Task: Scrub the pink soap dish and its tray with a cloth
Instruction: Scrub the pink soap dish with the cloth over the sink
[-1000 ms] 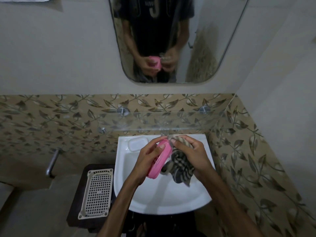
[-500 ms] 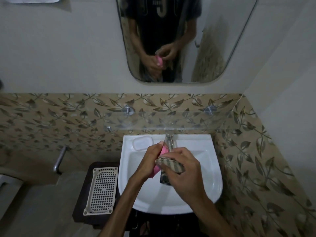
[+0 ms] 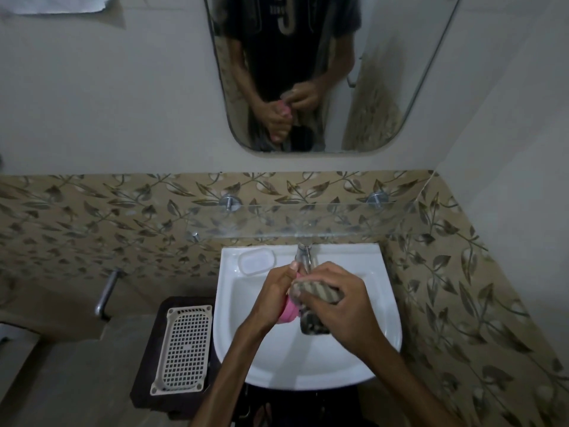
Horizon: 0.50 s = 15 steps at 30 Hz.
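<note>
Left hand: the left hand [image 3: 274,298] grips the pink soap dish [image 3: 288,312], fingers curled round its left edge, thumb up at the far end; it holds the dish on edge over the basin.
Right hand: the right hand [image 3: 345,298] is closed round the bunched striped cloth [image 3: 317,292], knuckles toward the camera, pressing the cloth against the dish's right face.
Soap dish position: above the middle of the white sink [image 3: 381,328], just near of the tap [image 3: 304,255]; only a small pink arc shows between hand and cloth.
Change, dish: a second ago the long pink side was plainly exposed; now most of it is covered by cloth and hand.
Change, cloth: it hung loose below the right hand a second ago; now it is gathered tight, with only a short tail hanging below the dish.
Change, right hand: it has rolled over the top of the dish, from the far side toward the near.
Meaning: judged as a scrubbing stroke in progress on the dish, not a regrip.
Tray: the white tray [image 3: 257,261] lies on the sink's far left ledge, untouched by either hand; judged not yet scrubbed.
Other: a cream grid basket [image 3: 184,343] rests on a dark stand left of the sink.
Water: cannot tell whether the tap runs.
</note>
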{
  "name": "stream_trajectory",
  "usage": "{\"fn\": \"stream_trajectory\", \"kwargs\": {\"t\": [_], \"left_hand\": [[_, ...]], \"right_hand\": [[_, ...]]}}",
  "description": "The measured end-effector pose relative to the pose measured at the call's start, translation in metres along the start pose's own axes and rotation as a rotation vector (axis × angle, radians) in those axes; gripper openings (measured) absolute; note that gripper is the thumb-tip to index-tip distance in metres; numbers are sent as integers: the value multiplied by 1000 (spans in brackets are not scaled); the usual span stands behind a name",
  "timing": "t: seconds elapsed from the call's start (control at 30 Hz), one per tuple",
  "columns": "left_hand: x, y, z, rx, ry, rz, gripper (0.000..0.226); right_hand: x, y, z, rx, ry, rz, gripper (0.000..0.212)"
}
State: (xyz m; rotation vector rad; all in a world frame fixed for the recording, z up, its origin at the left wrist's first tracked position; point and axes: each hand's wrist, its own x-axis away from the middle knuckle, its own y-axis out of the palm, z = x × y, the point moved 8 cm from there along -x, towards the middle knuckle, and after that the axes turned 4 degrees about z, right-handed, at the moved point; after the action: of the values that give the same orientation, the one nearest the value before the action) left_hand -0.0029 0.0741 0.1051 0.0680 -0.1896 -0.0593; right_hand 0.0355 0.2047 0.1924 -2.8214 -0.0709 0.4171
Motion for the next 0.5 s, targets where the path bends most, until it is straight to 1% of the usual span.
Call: {"fn": "stream_trajectory", "kwargs": {"t": [0.03,0.07,0.13,0.17,0.27,0.3,0.4,0.47,0.5], "left_hand": [[-1,0,2,1,2,3,45],[-1,2,4,-22,4,1,45],[1,10,7,-58,13,-28,49],[2,11,6,-43,7,-28,50],[3,8,10,62,-17,-36,46],[1,9,11,76,-23,-44,48],[2,15,10,45,-33,-38,69],[3,14,7,52,-38,4,63],[1,9,7,43,-35,35,58]], "right_hand": [[0,1,-1,5,-6,-11,14],[-5,-4,7,-4,55,19,13],[-14,-18,21,-72,213,134,8],[-15,-20,22,-85,229,143,8],[-8,-6,5,-75,92,10,10],[-10,-5,4,-65,90,7,9],[-19,-18,23,-130,271,154,4],[-14,-15,21,-139,242,155,4],[-9,-10,15,-125,193,141,9]]}}
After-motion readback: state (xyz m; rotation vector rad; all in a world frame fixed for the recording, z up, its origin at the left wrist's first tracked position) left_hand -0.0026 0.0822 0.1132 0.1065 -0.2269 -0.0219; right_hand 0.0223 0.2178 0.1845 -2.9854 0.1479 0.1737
